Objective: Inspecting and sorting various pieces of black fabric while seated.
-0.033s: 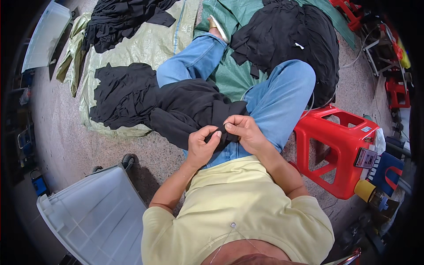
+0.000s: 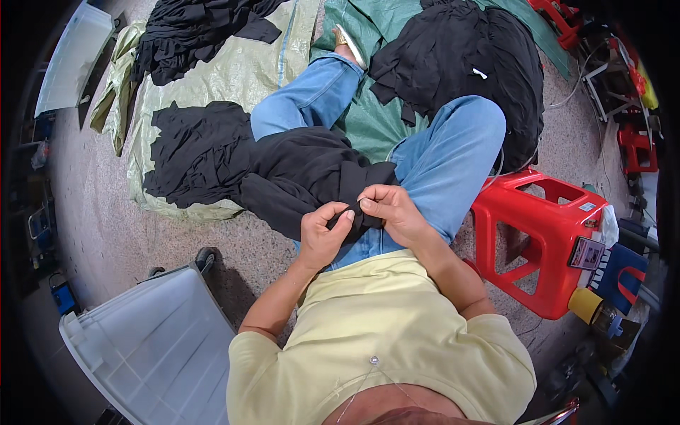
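Observation:
Across my lap lies a black garment (image 2: 304, 166), its folds spilling over my left thigh. My left hand (image 2: 324, 230) pinches the edge of this cloth between thumb and forefinger. Close beside it, my right hand (image 2: 397, 214) grips the same edge, thumb pressed against the fingers. A short stretch of fabric runs between the two pinches; anything small inside them is hidden. More black cloth (image 2: 198, 152) is spread to the left of my leg, reaching up to the garment on my lap.
A red plastic stool (image 2: 542, 241) lies on its side at my right. Large black cloth heaps rest at the far right (image 2: 460, 64) and far left (image 2: 195, 35), on green and pale woven sheets (image 2: 248, 71). A wheeled translucent bin (image 2: 156, 347) stands near left.

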`<control>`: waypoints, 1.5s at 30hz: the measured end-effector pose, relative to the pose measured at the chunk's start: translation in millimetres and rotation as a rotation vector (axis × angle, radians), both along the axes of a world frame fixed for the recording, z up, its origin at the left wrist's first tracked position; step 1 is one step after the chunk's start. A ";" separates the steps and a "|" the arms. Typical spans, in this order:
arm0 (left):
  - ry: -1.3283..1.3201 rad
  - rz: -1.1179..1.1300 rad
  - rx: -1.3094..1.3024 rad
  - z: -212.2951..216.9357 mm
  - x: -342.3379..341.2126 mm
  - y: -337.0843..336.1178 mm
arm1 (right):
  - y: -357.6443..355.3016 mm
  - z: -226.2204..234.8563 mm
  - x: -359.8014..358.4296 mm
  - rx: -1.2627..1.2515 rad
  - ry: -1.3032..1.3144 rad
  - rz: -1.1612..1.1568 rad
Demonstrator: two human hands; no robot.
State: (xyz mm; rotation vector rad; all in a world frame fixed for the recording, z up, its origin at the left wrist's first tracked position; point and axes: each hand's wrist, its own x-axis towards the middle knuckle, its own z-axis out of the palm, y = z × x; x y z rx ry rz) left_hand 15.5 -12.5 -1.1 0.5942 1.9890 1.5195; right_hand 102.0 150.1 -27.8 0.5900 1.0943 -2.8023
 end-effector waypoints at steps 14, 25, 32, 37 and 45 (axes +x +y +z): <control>-0.096 -0.017 0.005 1.0 -11.1 3.8 | 8.0 0.3 -2.8 -0.053 0.024 0.086; -0.982 -0.013 -0.131 -25.4 -51.9 -29.6 | 10.9 40.2 -2.2 0.741 0.043 0.111; -0.430 -0.325 -0.141 26.0 -62.7 13.3 | -20.8 62.3 -6.9 1.367 0.377 0.171; -0.537 0.149 0.264 25.7 -39.9 32.3 | -17.9 54.0 -10.1 1.383 0.357 0.157; -0.675 0.292 0.377 16.1 -37.9 29.9 | 9.3 30.5 -1.9 0.973 0.096 0.074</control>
